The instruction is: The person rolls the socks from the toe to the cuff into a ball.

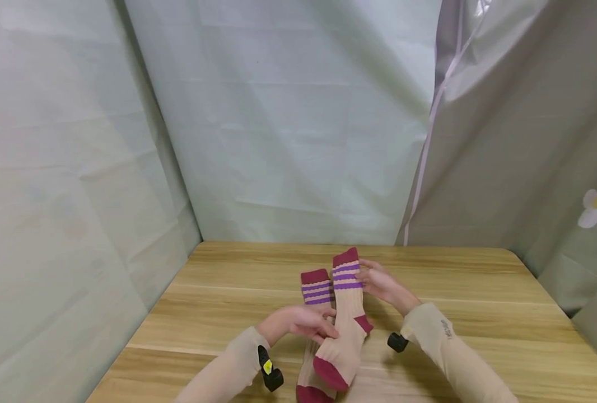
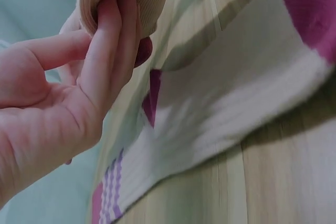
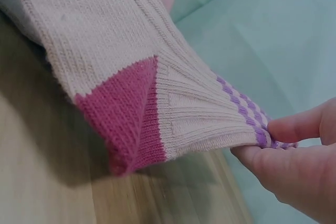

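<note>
A beige ribbed sock (image 1: 349,308) with purple stripes and maroon cuff, heel and toe is held above the table. My left hand (image 1: 306,323) grips its foot part from the left side; in the left wrist view the fingers lie against the beige knit under the maroon toe. Near the striped cuff, my right hand (image 1: 381,284) pinches the sock between thumb and finger, as the right wrist view shows. Underneath lies a matching sock (image 2: 226,93), flat on the wood and partly hidden by the held sock and left hand in the head view.
The wooden table (image 1: 218,313) carries the socks near its front middle. Pale green sheeting (image 1: 298,123) hangs behind and at the left, with a greyer sheet (image 1: 490,168) at the right. A black wrist device (image 1: 272,376) is on the left wrist, another (image 1: 397,342) on the right.
</note>
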Motion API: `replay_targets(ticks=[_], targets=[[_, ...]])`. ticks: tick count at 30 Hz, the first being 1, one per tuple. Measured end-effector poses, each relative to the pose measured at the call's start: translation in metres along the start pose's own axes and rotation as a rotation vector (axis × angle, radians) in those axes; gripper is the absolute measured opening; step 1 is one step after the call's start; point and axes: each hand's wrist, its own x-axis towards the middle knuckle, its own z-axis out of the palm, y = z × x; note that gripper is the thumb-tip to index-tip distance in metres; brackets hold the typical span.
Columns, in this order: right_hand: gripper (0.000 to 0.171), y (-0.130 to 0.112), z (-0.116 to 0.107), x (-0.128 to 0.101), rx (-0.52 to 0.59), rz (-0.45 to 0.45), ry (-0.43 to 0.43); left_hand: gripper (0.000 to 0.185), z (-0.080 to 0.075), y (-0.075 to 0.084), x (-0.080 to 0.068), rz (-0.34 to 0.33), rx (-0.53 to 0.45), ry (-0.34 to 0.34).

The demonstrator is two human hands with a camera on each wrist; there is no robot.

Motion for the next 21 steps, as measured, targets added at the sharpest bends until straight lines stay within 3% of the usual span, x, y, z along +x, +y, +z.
replay_targets(ticks=[15, 21], targets=[[0.066, 0.005, 0.02, 0.009, 0.044, -0.007, -0.028, 0.041, -0.018, -0.014, -0.017, 0.021, -0.029, -0.096], [0.067, 0.009, 0.029, 0.015, 0.056, -0.01, -0.051, 0.044, -0.025, -0.021, -0.025, 0.009, -0.049, -0.13]])
